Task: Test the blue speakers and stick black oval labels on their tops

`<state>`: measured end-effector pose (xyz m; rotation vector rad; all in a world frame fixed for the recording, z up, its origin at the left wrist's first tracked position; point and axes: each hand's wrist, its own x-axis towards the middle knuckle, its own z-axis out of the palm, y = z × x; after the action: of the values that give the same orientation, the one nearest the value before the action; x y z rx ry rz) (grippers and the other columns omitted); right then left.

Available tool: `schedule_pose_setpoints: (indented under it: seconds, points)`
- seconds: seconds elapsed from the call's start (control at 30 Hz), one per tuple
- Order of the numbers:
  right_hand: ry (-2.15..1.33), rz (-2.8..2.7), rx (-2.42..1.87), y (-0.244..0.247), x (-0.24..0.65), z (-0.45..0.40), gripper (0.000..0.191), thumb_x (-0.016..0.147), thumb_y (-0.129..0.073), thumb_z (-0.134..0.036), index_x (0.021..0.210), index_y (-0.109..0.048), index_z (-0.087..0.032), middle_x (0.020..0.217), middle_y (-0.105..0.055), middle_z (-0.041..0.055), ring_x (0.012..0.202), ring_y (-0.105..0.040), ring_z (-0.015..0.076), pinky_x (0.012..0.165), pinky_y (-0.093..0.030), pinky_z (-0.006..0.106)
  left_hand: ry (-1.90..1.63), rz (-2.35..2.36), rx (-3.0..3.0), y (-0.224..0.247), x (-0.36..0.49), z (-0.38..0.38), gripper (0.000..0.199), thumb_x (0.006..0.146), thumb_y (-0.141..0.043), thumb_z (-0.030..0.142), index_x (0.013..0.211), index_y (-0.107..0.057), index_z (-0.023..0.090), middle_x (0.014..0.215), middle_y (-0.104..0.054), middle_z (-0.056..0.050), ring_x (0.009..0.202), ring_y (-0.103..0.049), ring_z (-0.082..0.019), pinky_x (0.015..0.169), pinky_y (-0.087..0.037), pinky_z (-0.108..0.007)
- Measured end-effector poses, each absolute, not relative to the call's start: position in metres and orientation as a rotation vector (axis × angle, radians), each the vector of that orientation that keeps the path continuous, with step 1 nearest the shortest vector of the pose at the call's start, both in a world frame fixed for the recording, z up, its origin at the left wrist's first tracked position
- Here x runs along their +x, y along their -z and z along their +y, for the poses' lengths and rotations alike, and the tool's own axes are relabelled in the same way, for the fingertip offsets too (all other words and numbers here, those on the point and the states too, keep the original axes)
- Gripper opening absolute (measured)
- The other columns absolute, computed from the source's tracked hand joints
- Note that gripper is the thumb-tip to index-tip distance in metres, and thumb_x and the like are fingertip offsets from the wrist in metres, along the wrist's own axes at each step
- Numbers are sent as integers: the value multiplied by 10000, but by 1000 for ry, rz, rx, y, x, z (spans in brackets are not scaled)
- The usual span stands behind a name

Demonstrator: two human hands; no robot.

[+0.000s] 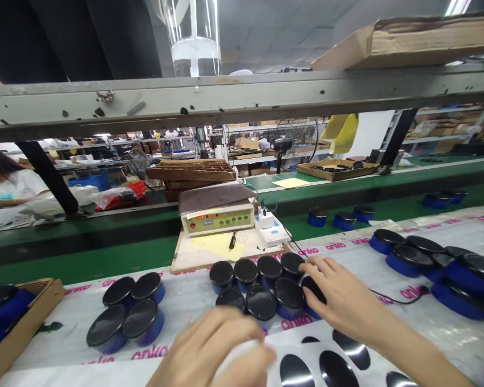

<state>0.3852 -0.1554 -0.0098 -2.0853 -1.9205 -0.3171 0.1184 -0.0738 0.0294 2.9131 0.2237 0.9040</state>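
Observation:
My right hand [339,295] has its fingers curved around a round blue unit with a glossy black top [315,289], at the right end of a tight group. The other units of that group, such as this black-topped unit [261,302], stand in two rows to its left. My left hand [213,349] hovers at the bottom middle, smeared by motion, with its fingers bent. Whether it holds anything does not show. Below the right hand lies a white sheet [275,352] bearing glossy black discs [296,371], partly cut off by the frame.
Several more units [143,322] stand at left; others are heaped at right [463,290]. A cardboard box [44,301] of units sits far left. Behind are a control box [219,219], a power strip [272,232] and a green belt [116,252]. A shelf beam [242,99] crosses above.

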Motion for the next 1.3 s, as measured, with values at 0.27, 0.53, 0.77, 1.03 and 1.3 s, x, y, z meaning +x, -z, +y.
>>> schedule_pose_setpoints:
  seconds: [0.27,0.53,0.77,1.03,1.3]
  points:
    - [-267,-1847,-2136,29,406,-175,480,829,-503,-229,1298,-397,-243,1291,-467,92,1111,-556,244,895,-478,395,-304,254,2950,36,238,-47,727,865,-554,499,1423,-310,102,1496,-303,-170,1359,-279,-370,1079,-299,-582]
    - [-259,-1786,-2003,27,413,-181,213,886,-459,-296,1093,-496,-262,1154,-527,63,1043,-568,218,887,-491,366,-337,175,2911,42,231,-55,631,890,-555,404,1416,-331,138,1426,-429,-140,1295,-396,-309,1111,-282,-503]
    - [-148,-1684,-1839,-7,405,-186,323,913,-418,-403,1208,-473,-284,1291,-521,81,1179,-522,270,934,-489,382,-398,406,2762,-11,188,-32,586,876,-583,393,1400,-367,246,1460,-389,-80,1342,-322,-281,1105,-292,-486]
    - [-385,-2127,-1591,-32,325,-115,342,926,-432,-416,1248,-495,-319,1341,-493,50,1208,-505,235,966,-465,348,-326,1366,2475,-70,27,73,562,884,-404,497,1318,-476,148,1352,-521,-116,1206,-507,-295,991,-407,-384]
    - [-328,-2393,-1344,-33,227,-10,260,871,-444,-201,1042,-637,-233,1042,-632,30,976,-611,193,889,-476,305,3,1302,2328,-38,-3,115,420,896,-459,516,1106,-630,196,1158,-652,-58,1035,-606,-227,939,-434,-356]
